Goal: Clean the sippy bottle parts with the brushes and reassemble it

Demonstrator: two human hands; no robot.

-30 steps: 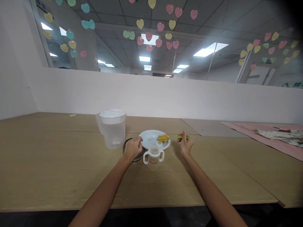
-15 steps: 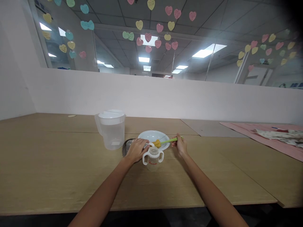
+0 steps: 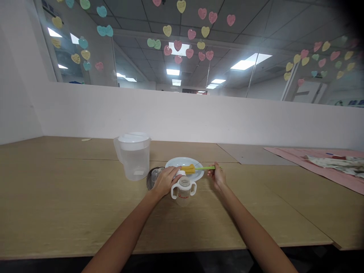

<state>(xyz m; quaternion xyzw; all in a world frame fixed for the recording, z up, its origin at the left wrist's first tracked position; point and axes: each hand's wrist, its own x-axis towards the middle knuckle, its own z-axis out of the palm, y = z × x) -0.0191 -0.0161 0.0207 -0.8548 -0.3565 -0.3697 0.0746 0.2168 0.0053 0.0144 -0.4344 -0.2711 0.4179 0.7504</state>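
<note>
My right hand [image 3: 217, 176] is closed round the green handle of a bottle brush [image 3: 189, 169] with a yellow sponge head. The sponge is over the white bowl [image 3: 199, 176], beside the fingers of my left hand [image 3: 166, 179]. That hand is closed on a white bottle collar [image 3: 181, 173], partly hidden by the fingers. Just in front stands a clear baby bottle [image 3: 184, 190] with two white side handles, its mouth uncovered. Behind my left hand a metal dish [image 3: 149, 181] shows in part, with a clear bottle cap [image 3: 155, 174] in it.
A lidded plastic pitcher [image 3: 135, 157] with liquid in it stands at the left of the dish. On the right lies a pink cloth [image 3: 284, 156] with a patterned fabric [image 3: 337, 163] on top. The white wall [image 3: 182, 117] rises behind the table [image 3: 85, 204].
The brush has turned more level, and its sponge head shows more fully at the collar. My left hand has tilted the collar slightly. The bottle and pitcher stay put.
</note>
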